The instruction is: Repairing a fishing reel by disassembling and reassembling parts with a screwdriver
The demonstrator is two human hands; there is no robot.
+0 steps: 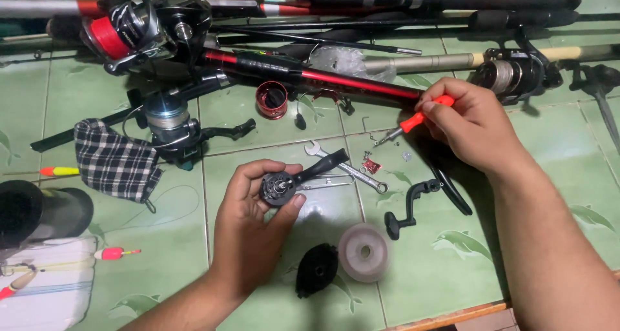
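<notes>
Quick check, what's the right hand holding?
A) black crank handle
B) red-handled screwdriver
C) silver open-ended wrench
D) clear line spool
B: the right hand grips the red-handled screwdriver, its tip angled down toward the green tiled floor; the silver open-ended wrench, the black crank handle and the clear line spool all lie on the floor, unheld.
</notes>
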